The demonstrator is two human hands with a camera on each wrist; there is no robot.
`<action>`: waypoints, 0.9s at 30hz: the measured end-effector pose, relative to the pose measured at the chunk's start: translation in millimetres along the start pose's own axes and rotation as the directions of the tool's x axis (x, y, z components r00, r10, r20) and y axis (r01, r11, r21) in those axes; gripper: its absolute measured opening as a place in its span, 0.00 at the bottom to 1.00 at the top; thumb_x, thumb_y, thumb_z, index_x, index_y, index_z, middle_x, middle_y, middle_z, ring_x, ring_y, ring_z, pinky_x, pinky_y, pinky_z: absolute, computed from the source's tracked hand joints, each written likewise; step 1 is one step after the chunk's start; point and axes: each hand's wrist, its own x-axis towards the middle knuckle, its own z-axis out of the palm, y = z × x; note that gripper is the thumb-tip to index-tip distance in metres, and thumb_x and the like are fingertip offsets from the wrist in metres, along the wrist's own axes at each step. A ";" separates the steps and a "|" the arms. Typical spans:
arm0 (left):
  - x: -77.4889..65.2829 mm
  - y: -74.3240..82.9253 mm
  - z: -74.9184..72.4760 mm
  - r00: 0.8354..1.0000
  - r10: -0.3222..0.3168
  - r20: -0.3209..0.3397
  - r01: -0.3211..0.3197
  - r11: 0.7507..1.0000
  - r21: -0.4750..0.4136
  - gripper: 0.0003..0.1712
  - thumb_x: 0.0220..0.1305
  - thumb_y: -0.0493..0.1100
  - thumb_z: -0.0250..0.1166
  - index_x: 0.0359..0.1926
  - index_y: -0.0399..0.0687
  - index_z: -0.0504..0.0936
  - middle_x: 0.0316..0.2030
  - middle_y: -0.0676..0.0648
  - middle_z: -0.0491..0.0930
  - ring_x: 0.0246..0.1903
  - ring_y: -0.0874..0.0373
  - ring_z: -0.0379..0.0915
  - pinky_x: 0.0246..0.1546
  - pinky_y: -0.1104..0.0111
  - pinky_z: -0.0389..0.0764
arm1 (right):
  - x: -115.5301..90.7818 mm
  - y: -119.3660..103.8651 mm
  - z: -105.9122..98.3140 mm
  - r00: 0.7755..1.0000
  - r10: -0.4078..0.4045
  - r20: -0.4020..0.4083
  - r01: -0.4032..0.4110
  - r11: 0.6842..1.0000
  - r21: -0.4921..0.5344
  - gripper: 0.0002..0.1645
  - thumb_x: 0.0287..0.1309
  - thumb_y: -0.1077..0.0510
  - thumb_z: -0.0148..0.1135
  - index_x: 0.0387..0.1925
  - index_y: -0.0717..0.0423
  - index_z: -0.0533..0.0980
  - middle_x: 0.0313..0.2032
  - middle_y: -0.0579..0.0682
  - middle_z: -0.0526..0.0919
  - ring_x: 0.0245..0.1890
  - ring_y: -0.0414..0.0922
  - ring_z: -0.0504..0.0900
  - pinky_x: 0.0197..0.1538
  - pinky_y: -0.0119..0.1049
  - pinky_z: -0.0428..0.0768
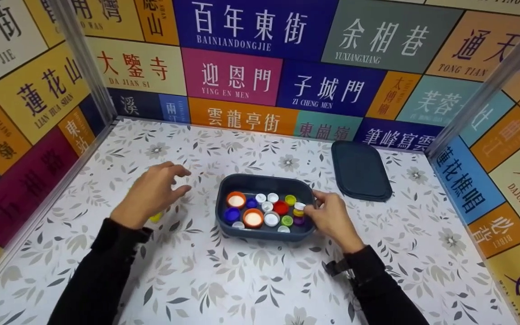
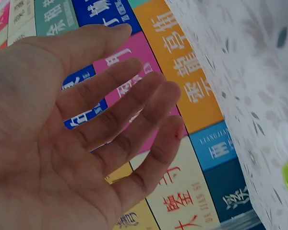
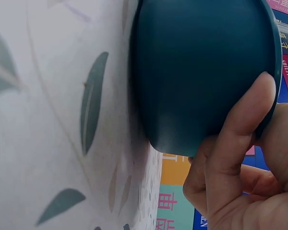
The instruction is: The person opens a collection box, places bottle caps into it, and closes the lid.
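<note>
A dark blue-grey plastic box (image 1: pixel 260 233) without a lid stands on the patterned tabletop in the head view. Inside are several bottle caps, among them a red cap (image 1: pixel 280 207), an orange cap (image 1: pixel 253 217) and a blue cap (image 1: pixel 232 214). My right hand (image 1: pixel 332 219) grips the right end of the box at its rim, close to a white cap (image 1: pixel 299 206). The right wrist view shows fingers (image 3: pixel 240 115) against the box's outer wall. To the left of the box, my left hand (image 1: pixel 154 192) is held over the table, fingers relaxed and apart, holding nothing.
A dark lid (image 1: pixel 361 170) lies flat behind the box on the right. Something yellow-green (image 1: pixel 155 217) shows on the table under the left hand, mostly hidden by it. Walls with colourful Chinese place-name panels (image 1: pixel 232 74) enclose the back and both sides.
</note>
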 end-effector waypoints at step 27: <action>-11.3 -92.0 -8.7 0.921 -0.313 0.232 0.315 0.949 0.031 0.28 0.80 0.41 0.72 0.73 0.31 0.84 0.71 0.21 0.81 0.66 0.28 0.80 0.77 0.29 0.77 | -1.5 -2.9 -0.6 0.999 0.035 0.028 -0.036 0.999 0.018 0.37 0.64 0.64 0.69 0.75 0.67 0.82 0.33 0.49 0.79 0.23 0.38 0.78 0.21 0.28 0.74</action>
